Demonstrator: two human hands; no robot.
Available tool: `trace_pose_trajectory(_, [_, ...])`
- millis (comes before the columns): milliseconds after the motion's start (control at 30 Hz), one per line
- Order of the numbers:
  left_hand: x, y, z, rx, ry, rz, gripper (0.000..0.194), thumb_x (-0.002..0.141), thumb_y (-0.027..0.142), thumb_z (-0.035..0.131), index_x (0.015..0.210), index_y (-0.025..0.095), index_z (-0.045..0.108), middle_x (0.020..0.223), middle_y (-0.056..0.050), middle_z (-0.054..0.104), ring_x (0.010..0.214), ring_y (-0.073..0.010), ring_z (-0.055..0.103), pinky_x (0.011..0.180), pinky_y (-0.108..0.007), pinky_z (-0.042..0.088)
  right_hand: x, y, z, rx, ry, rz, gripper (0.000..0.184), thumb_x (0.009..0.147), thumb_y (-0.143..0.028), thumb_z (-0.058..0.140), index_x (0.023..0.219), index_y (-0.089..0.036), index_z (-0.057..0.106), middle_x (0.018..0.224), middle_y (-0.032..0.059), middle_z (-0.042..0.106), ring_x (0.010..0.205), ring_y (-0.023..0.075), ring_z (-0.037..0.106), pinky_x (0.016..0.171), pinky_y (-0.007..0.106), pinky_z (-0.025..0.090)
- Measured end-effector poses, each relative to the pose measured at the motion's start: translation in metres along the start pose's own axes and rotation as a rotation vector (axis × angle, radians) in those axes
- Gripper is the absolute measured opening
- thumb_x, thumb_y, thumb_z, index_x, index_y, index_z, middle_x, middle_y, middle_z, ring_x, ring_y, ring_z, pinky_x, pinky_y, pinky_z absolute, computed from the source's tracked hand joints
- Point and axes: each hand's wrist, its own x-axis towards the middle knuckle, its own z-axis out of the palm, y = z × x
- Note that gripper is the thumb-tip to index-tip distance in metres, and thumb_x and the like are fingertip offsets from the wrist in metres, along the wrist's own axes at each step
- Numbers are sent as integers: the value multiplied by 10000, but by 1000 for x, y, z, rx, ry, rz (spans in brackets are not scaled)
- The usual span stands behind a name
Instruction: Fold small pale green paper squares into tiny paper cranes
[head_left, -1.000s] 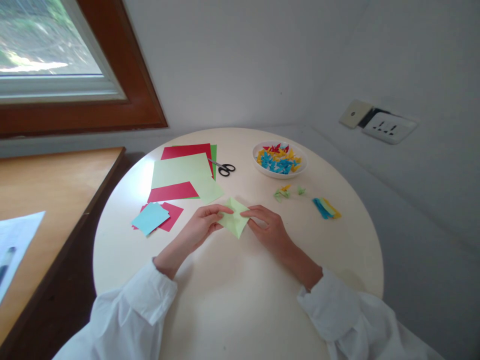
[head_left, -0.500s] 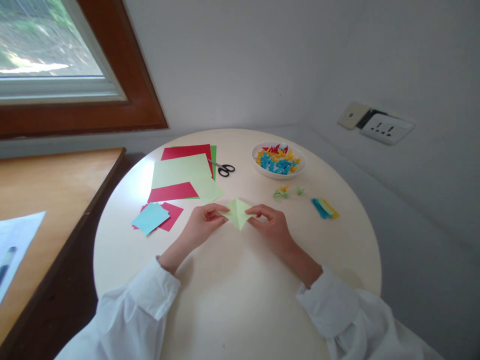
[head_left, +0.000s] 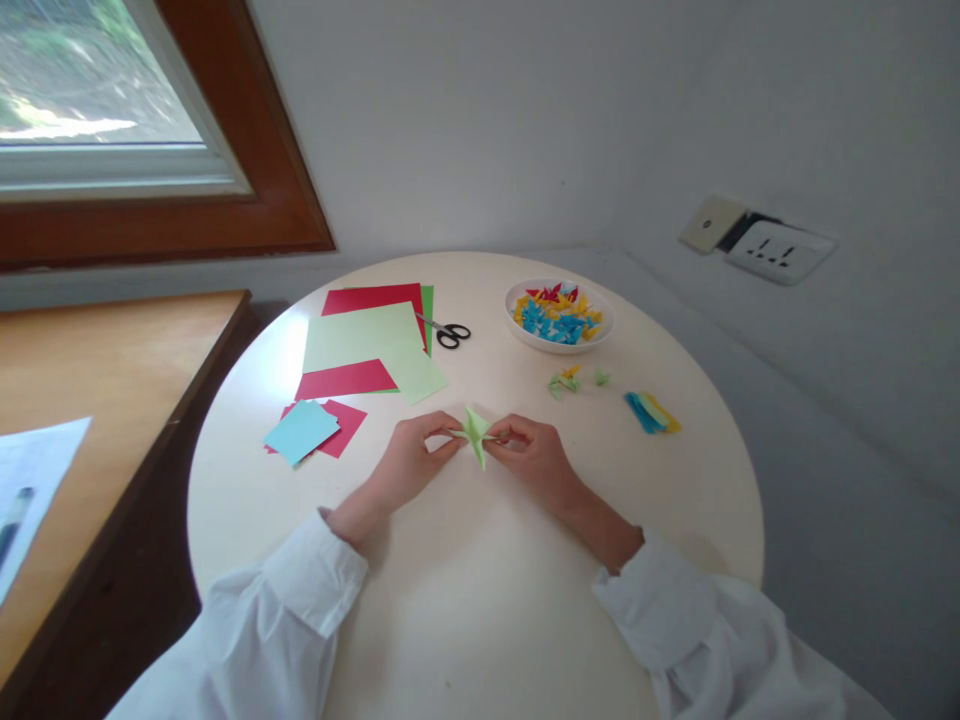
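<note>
A light green folded paper point(head_left: 476, 434) is stretched between my two hands above the middle of the round white table point(head_left: 480, 600). My left hand point(head_left: 417, 447) pinches its left point between thumb and fingers. Its right point is in the pinch of my right hand point(head_left: 531, 447). The paper bulges into a narrow star-like shape, with one tip pointing away from me and another toward me. My fingertips hide its outer ends.
Coloured sheets point(head_left: 360, 335) and black-handled scissors point(head_left: 452, 335) lie behind my left hand, small blue and red squares point(head_left: 301, 432) at left. A white dish point(head_left: 559, 347) of folded cranes stands back right. Nearer are loose cranes point(head_left: 564, 382) and blue and yellow paper pieces point(head_left: 651, 412).
Both hands have pinched the paper's side points together, so the flat open diamond has drawn into a narrower, raised star shape. The things around it have stayed in place.
</note>
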Motion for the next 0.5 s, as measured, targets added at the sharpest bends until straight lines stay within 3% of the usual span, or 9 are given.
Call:
trace_pose_trajectory(133, [0,-1,6,-180,91,-4,194,723,180,602,910,194,551,796,-9,650,752,-133,638,700,-245,491,1,1,4,112,36,-18,96,645,-261,632,687,-191,582,680,5,649,644,148,623,632,266,487])
trace_pose_trajectory(233, [1,2,11,-352,131,-102,329,680,167,641,976,203,500,623,56,583,627,-107,602,625,-221,471,2,-1,6,228,50,-5,172,632,-261,654,743,-203,537,694,-6,645,655,139,631,625,253,501])
trace_pose_trajectory(400, [3,6,15,-463,120,-220,153,660,237,670,726,156,559,606,29,580,564,-94,548,546,-207,411,2,-5,10,375,52,110,387,550,-331,755,803,-218,486,630,-32,645,583,130,627,588,249,507])
trace_pose_trajectory(500, [2,6,15,-463,79,-231,160,687,293,658,703,149,591,657,5,613,590,-105,553,553,-216,406,2,-8,11,413,58,156,441,513,-370,784,797,-221,481,635,-28,655,580,135,637,578,252,513])
